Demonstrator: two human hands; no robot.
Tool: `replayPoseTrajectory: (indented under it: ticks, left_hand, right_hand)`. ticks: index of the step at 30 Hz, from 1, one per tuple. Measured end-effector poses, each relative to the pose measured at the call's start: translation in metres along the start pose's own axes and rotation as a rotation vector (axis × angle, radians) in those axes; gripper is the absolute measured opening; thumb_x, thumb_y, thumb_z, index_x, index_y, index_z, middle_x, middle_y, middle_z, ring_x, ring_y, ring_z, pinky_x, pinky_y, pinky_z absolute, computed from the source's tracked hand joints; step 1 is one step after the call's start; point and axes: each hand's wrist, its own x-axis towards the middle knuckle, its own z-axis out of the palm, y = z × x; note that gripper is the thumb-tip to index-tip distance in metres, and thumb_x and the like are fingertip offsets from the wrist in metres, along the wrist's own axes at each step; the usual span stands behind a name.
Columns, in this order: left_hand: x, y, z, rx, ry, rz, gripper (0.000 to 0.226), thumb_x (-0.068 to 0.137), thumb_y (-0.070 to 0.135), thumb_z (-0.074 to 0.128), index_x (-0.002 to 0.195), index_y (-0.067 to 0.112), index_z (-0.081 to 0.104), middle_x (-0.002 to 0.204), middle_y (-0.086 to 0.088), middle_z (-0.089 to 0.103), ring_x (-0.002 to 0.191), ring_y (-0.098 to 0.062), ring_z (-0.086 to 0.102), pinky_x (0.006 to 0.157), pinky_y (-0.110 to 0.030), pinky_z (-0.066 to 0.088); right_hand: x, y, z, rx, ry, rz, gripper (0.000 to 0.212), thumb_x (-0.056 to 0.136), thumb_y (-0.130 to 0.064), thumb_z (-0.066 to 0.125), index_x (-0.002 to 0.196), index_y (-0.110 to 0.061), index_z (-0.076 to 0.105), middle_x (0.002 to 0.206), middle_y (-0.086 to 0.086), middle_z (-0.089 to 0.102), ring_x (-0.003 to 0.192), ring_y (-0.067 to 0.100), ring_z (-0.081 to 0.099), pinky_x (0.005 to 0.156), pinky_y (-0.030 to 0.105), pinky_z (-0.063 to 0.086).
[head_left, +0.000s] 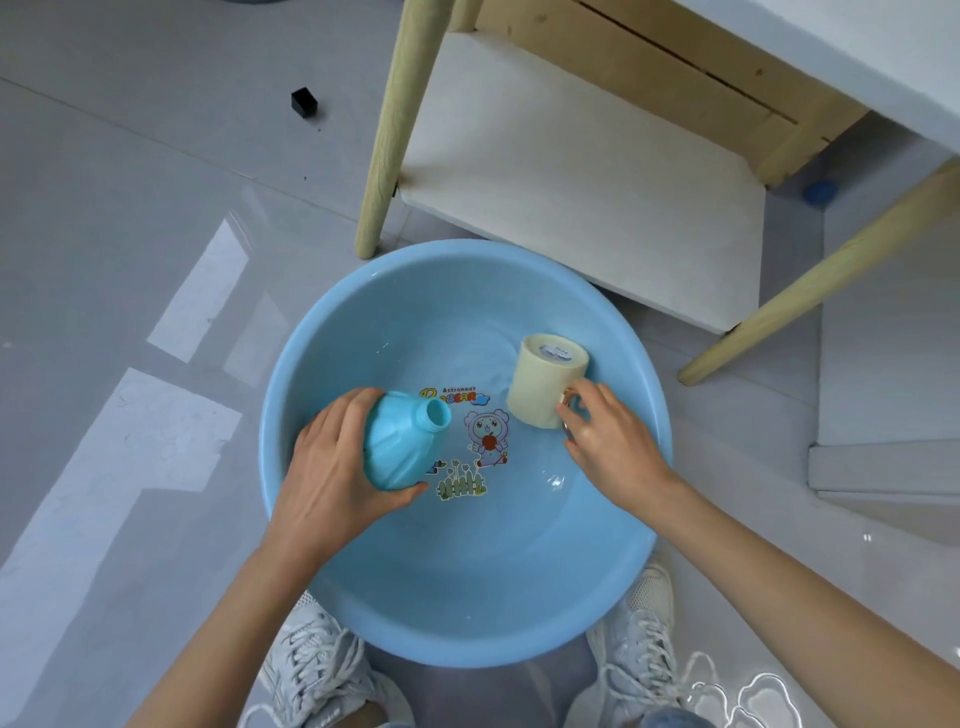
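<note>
A round light-blue basin (618, 545) sits on the floor with shallow water and a cartoon bear picture on its bottom. My left hand (327, 478) grips a light-blue plastic bottle (402, 441), tilted with its open neck pointing up and to the right over the basin. My right hand (608, 441) holds the handle of a cream mug (543, 382), which is turned bottom up and tilted near the basin's far right wall.
A wooden table stands just beyond the basin, with pale legs (384, 130) and a white lower shelf (571, 171). A small black cube (304, 101) lies on the grey tiled floor at the far left. My white sneakers (317, 660) flank the basin's near edge.
</note>
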Motion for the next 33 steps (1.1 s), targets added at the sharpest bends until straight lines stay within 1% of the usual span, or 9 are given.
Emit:
replayPoseTrajectory:
  ticks: [6,8,12,16,19,21,24,30,33]
  left_hand:
    - [-0.001,0.004,-0.001,-0.014,0.035,0.034,0.096,0.045,0.034,0.093,0.125,0.014,0.044,0.125,-0.005,0.053,0.110,-0.022,0.050,0.092,-0.036,0.043]
    - [-0.001,0.003,-0.001,-0.018,0.031,0.034,0.095,0.046,0.034,0.093,0.125,0.013,0.045,0.125,-0.005,0.053,0.110,-0.023,0.050,0.093,-0.031,0.039]
    - [0.000,0.004,-0.001,-0.032,0.024,0.028,0.094,0.047,0.035,0.093,0.126,0.010,0.047,0.125,-0.006,0.053,0.111,-0.023,0.049,0.093,-0.024,0.033]
    - [0.000,0.004,-0.001,-0.035,0.025,0.021,0.095,0.047,0.034,0.093,0.126,0.010,0.047,0.126,-0.006,0.053,0.111,-0.022,0.048,0.094,-0.023,0.032]
    - [-0.001,0.004,-0.002,-0.053,0.027,-0.002,0.095,0.047,0.034,0.092,0.127,0.010,0.046,0.126,-0.005,0.053,0.111,-0.022,0.047,0.093,-0.021,0.031]
    - [0.000,0.004,-0.002,-0.063,0.034,-0.013,0.095,0.048,0.035,0.092,0.127,0.010,0.045,0.126,-0.005,0.053,0.110,-0.021,0.047,0.093,-0.020,0.031]
    - [-0.001,0.005,-0.003,-0.068,0.036,-0.023,0.096,0.048,0.036,0.092,0.127,0.011,0.045,0.126,-0.004,0.053,0.110,-0.020,0.047,0.092,-0.020,0.032]
    - [-0.002,0.007,-0.005,-0.064,0.033,-0.029,0.098,0.048,0.043,0.091,0.129,0.013,0.044,0.127,-0.003,0.053,0.113,-0.019,0.047,0.093,-0.028,0.038]
    - [-0.001,0.007,-0.005,-0.075,0.028,-0.027,0.099,0.048,0.045,0.090,0.129,0.013,0.044,0.127,-0.002,0.053,0.113,-0.020,0.049,0.092,-0.028,0.039]
  right_hand:
    - [-0.036,-0.018,-0.012,0.288,-0.116,0.155,0.036,0.053,-0.015,0.089,0.084,-0.005,0.075,0.091,0.012,0.060,0.079,0.029,0.066,0.062,0.033,0.057]
    - [-0.042,-0.028,-0.017,0.432,-0.219,0.254,0.034,0.067,-0.024,0.083,0.097,-0.011,0.076,0.099,0.005,0.059,0.085,0.019,0.063,0.077,0.023,0.050]
    - [-0.045,-0.048,-0.022,0.605,-0.365,0.363,0.031,0.072,-0.032,0.081,0.099,-0.018,0.076,0.092,-0.011,0.054,0.070,-0.003,0.051,0.073,0.001,0.033]
    - [-0.036,-0.050,-0.028,0.936,-0.375,0.638,0.013,0.074,-0.026,0.082,0.086,-0.023,0.077,0.077,-0.013,0.068,0.065,-0.008,0.059,0.073,0.008,0.045]
    - [-0.029,-0.045,-0.035,1.266,-0.369,0.836,0.002,0.081,-0.020,0.076,0.081,-0.022,0.076,0.085,0.003,0.074,0.078,0.008,0.065,0.084,0.024,0.054]
    - [-0.025,-0.040,-0.042,1.428,-0.304,0.900,0.006,0.084,-0.013,0.070,0.086,-0.012,0.075,0.096,0.017,0.071,0.083,0.017,0.066,0.085,0.025,0.055]
    - [-0.021,-0.033,-0.060,1.627,-0.193,0.921,0.012,0.082,-0.011,0.065,0.086,-0.006,0.074,0.092,0.015,0.072,0.084,0.022,0.065,0.078,0.022,0.057]
    - [-0.009,-0.018,-0.110,1.751,-0.042,0.807,0.065,0.038,-0.050,0.093,0.085,-0.008,0.079,0.097,0.013,0.074,0.086,0.020,0.070,0.075,0.023,0.056]
    - [-0.001,-0.020,-0.131,1.722,0.002,0.722,0.065,0.036,-0.055,0.092,0.084,-0.012,0.080,0.097,0.010,0.074,0.083,0.018,0.070,0.074,0.022,0.056]
